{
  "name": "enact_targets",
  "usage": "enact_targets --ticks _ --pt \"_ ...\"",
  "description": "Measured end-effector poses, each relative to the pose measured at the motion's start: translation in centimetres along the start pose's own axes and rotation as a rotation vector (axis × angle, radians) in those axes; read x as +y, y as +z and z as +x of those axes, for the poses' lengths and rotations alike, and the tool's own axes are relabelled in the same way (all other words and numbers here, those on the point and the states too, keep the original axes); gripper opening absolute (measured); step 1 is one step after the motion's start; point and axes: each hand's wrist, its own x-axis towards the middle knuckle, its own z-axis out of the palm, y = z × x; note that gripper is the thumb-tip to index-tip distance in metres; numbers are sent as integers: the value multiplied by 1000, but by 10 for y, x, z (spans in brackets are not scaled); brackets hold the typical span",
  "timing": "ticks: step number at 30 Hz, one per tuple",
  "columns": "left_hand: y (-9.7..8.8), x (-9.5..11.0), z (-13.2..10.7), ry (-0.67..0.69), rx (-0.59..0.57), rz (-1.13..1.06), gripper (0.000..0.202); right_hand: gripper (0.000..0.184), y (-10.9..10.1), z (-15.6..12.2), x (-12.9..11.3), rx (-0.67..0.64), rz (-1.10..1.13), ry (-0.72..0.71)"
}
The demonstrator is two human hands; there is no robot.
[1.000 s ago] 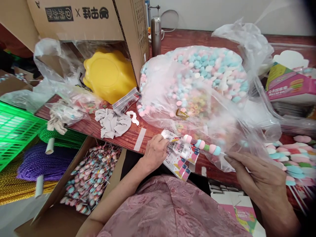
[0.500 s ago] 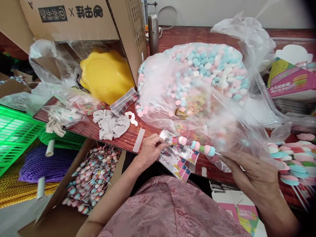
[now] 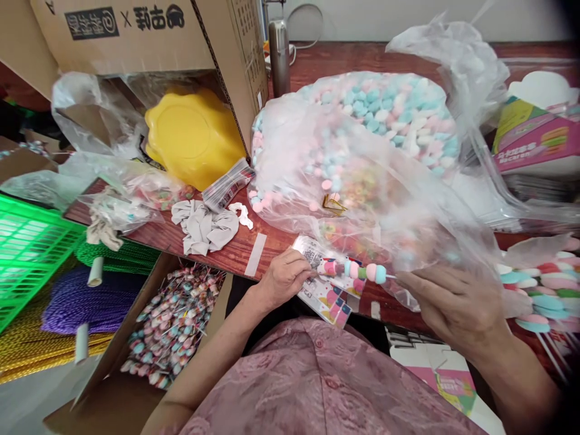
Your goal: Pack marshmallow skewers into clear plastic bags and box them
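Observation:
My right hand point(image 3: 457, 302) pinches the white stick of a marshmallow skewer point(image 3: 371, 273) between thumb and fingers. Pink, blue, white and green pieces are threaded along it, and it points left. Its far end overlaps a printed plastic bag point(image 3: 308, 251); whether it is inside or on top, I cannot tell. My left hand point(image 3: 283, 279) is closed, with thumb and fingertips at the left edge of that bag. More printed bags point(image 3: 333, 305) lie beneath, at the table's front edge. Just beyond is a large clear bag of marshmallows point(image 3: 376, 109), partly see-through.
Finished-looking skewers point(image 3: 550, 296) lie at the right edge. A carton of many small skewers point(image 3: 174, 326) stands lower left, near purple twisted cords point(image 3: 90, 302) and a green basket point(image 3: 31, 260). A yellow scalloped container point(image 3: 194, 139), grey cloth point(image 3: 203, 226) and steel flask point(image 3: 279, 57) are farther back.
My right hand has moved the skewer left and slightly down, so its far end overlaps the printed bag more. My left hand has shifted slightly right, staying at the bag's edge.

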Motion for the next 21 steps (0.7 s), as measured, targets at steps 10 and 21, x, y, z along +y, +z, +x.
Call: enact_targets --ticks 10,21 --pt "-20 20 10 79 23 141 9 24 11 -1 -15 69 120 -34" --pt "-6 36 17 46 -266 218 36 33 20 -1 -39 152 95 -125"
